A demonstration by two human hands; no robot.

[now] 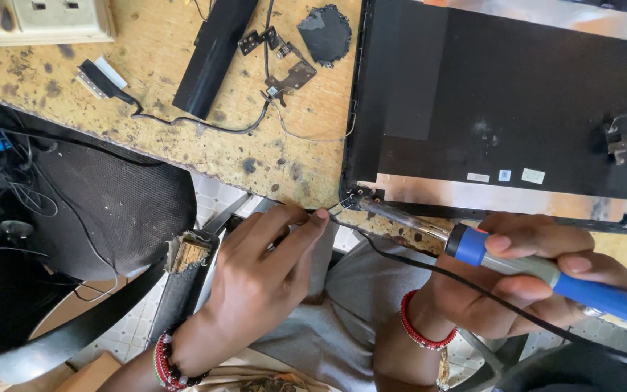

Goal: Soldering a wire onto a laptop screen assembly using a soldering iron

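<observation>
My right hand is closed around the blue handle of a soldering iron; its metal tip points to the lower left corner of the black laptop lid, which lies face down on the wooden surface in the upper right of the frame; my left hand pinches a thin wire between finger and thumb, just beside that same corner.

I think I am at the joining step, with the hot tip and the wire meeting at the corner; the next move needs a very steady hand and a tiny touch, so the tip lands only on the small spot.

The corner sits right at the edge of the surface, near the middle of the frame, so my hands hang over my lap with no rest under them; the iron's black cord runs across under my right hand and could tug; a hinge bracket and a long black strip lie well apart at the top; a black chair fills the left side.
</observation>
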